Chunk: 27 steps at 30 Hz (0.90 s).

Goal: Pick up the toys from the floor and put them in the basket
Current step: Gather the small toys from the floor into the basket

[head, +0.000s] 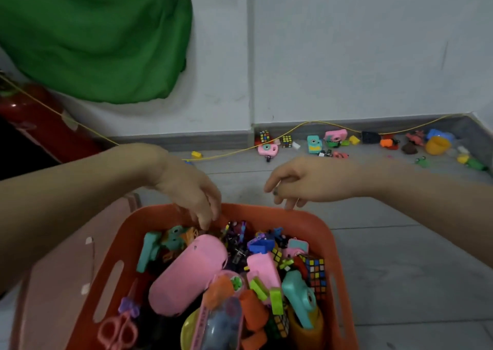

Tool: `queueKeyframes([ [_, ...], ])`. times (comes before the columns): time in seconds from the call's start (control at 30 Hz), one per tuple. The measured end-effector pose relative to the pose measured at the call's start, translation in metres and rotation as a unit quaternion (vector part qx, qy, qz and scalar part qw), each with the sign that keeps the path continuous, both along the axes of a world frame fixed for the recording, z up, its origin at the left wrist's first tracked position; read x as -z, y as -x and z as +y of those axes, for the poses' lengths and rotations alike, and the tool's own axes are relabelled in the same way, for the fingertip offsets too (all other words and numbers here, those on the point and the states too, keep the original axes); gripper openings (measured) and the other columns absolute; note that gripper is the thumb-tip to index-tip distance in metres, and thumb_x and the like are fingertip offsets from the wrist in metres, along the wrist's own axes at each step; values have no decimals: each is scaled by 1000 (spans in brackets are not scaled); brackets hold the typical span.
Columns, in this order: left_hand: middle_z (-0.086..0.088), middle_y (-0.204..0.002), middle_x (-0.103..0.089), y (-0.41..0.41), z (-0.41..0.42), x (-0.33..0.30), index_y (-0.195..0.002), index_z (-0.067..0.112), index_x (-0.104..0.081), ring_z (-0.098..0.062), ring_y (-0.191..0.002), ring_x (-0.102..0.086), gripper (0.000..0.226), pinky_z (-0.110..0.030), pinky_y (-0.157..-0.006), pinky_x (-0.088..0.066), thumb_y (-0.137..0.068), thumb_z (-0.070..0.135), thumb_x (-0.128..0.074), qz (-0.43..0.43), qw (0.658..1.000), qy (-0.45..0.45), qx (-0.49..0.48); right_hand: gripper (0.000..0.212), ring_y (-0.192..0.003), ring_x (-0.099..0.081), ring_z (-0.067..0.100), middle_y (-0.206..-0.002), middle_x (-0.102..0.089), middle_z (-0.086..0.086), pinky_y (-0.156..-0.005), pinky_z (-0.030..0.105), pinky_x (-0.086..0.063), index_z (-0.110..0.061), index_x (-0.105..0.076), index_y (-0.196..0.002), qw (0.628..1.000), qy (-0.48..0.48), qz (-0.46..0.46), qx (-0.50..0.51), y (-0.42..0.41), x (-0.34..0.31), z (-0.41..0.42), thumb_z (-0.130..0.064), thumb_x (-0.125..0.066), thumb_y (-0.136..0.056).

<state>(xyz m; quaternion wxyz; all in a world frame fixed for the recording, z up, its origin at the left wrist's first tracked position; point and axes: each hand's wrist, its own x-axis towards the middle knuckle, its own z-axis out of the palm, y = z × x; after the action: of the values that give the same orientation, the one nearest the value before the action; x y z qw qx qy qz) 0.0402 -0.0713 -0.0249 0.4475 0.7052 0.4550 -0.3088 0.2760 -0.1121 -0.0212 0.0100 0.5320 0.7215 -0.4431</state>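
Observation:
An orange basket (326,232) stands on the floor at the bottom centre, heaped with toys: a big pink case (186,275), teal toy cameras, puzzle cubes, pink scissors. My left hand (190,189) hangs over its far rim, fingers pointing down into the toys and holding nothing. My right hand (304,181) hovers just past the far rim, fingers loosely curled and apart, empty. More toys lie along the wall: a pink toy camera (268,150), a puzzle cube (286,141), a teal toy camera (314,144), a yellow capsule half (437,145), a small yellow block (196,154).
A yellow cord (301,125) runs along the grey skirting above the toys. A green cloth (98,34) hangs on the white wall at upper left, over a red fire extinguisher (34,114). A pink bin (66,264) stands against the basket's left side. Grey floor tiles spread to the right.

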Motion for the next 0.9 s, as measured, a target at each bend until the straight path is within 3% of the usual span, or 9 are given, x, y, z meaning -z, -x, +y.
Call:
queueKeyframes([
  [0.07, -6, -96, -72, 3, 16, -17, -94, 16, -65, -18, -89, -70, 13, -29, -80, -56, -82, 15, -69, -24, 999, 14, 23, 24, -91, -72, 19, -106, -70, 5, -83, 39, -59, -17, -63, -118, 998, -2, 10, 55, -5, 1, 14, -19, -50, -98],
  [0.13, -6, -89, -71, -14, 29, -23, -89, 14, -63, -18, -82, -70, 2, -29, -75, -55, -89, 11, -63, -57, 998, -19, -12, 24, -92, -71, 22, -108, -69, 8, -79, 37, -60, -15, -63, -118, 996, -2, -21, 84, -12, 5, 28, -19, -52, -97],
  [0.3, -5, -99, -69, -48, 70, 5, -95, 17, -59, -17, -86, -69, 5, -30, -76, -55, -96, 18, -55, -66, 991, -107, -35, 30, -79, -66, 18, -103, -66, 9, -64, 26, -53, -15, -57, -125, 972, 58, -218, 70, -29, 13, 49, -25, -49, -99],
  [0.37, -5, -107, -68, -61, 81, 24, -103, 20, -58, -17, -95, -69, 8, -33, -84, -56, -98, 23, -52, -21, 996, -91, -16, 33, -89, -68, 21, -108, -67, 7, -69, 27, -54, -21, -55, -129, 940, 33, -340, 6, -37, 15, 53, -33, -47, -99],
  [0.43, -5, -112, -67, -68, 90, 43, -112, 21, -57, -18, -100, -68, 15, -38, -93, -55, -99, 27, -51, 19, 996, -82, -7, 41, -105, -66, 26, -126, -62, 7, -84, 32, -53, -25, -48, -137, 917, -12, -396, -41, -44, 22, 59, -40, -45, -99],
  [0.5, -5, -112, -65, -70, 96, 58, -114, 22, -56, -17, -101, -67, 17, -41, -94, -55, -99, 28, -52, 41, 994, -95, -15, 49, -108, -65, 28, -136, -55, 6, -87, 34, -52, -28, -39, -144, 923, -22, -383, -35, -51, 38, 69, -45, -46, -99],
  [0.67, -7, -115, -65, -56, 104, 102, -122, 19, -56, -19, -104, -67, 29, -40, -82, -58, -96, 32, -54, 109, 988, -92, -54, 70, -120, -56, 32, -145, -44, 11, -98, 43, -49, -27, -24, -151, 944, 0, -327, -43, -54, 96, 89, -56, -50, -93],
  [0.83, -9, -124, -60, -39, 112, 140, -132, 11, -54, -23, -112, -64, 41, -21, -51, -50, -99, 35, -50, 194, 977, -62, -64, 72, -126, -48, 36, -147, -33, 12, -99, 45, -43, -27, -19, -152, 952, -3, -298, -61, -46, 150, 98, -59, -47, -94],
  [0.9, -11, -130, -58, -30, 114, 152, -134, 11, -52, -23, -110, -63, 46, -20, -49, -46, -99, 40, -49, 243, 967, -53, -58, 67, -121, -50, 38, -145, -29, 15, -97, 45, -46, -26, -23, -149, 958, -3, -283, -34, -44, 174, 104, -55, -49, -94],
])
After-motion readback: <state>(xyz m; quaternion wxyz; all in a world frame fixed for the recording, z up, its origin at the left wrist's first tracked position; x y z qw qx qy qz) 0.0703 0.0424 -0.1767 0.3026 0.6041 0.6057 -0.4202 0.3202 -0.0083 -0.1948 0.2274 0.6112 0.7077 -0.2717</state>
